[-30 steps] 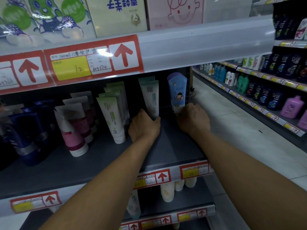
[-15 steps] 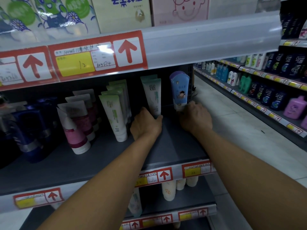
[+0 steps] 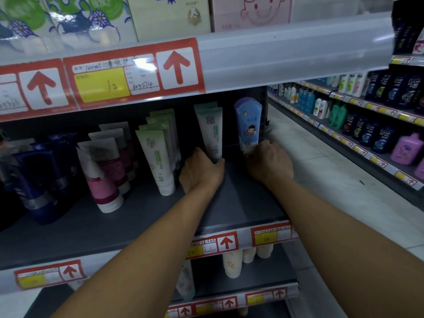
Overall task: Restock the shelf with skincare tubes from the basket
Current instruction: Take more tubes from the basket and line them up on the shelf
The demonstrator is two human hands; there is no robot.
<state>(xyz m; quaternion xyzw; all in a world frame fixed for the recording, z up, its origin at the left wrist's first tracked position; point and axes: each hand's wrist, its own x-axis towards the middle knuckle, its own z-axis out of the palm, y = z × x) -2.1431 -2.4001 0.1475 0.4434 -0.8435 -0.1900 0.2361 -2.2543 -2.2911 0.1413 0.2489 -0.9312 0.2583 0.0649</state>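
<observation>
On the dark grey shelf (image 3: 241, 203) both my arms reach to the back right. My left hand (image 3: 200, 172) grips the base of an upright white and teal tube (image 3: 210, 131). My right hand (image 3: 269, 161) holds the bottom of an upright blue tube (image 3: 249, 122) with a cartoon child on it, at the shelf's right end. To the left stand rows of green and white tubes (image 3: 158, 157), pink and white tubes (image 3: 103, 175) and dark blue tubes (image 3: 39, 177). The basket is out of sight.
An upper shelf edge (image 3: 275, 56) with red arrow price tags overhangs my hands, boxes above it. Cream tubes (image 3: 231, 262) hang on the shelf below. To the right run a tiled aisle floor (image 3: 321, 175) and another rack of shampoo bottles (image 3: 378, 125).
The view has shifted slightly; both hands have stayed at the bases of their tubes, with the tubes still upright.
</observation>
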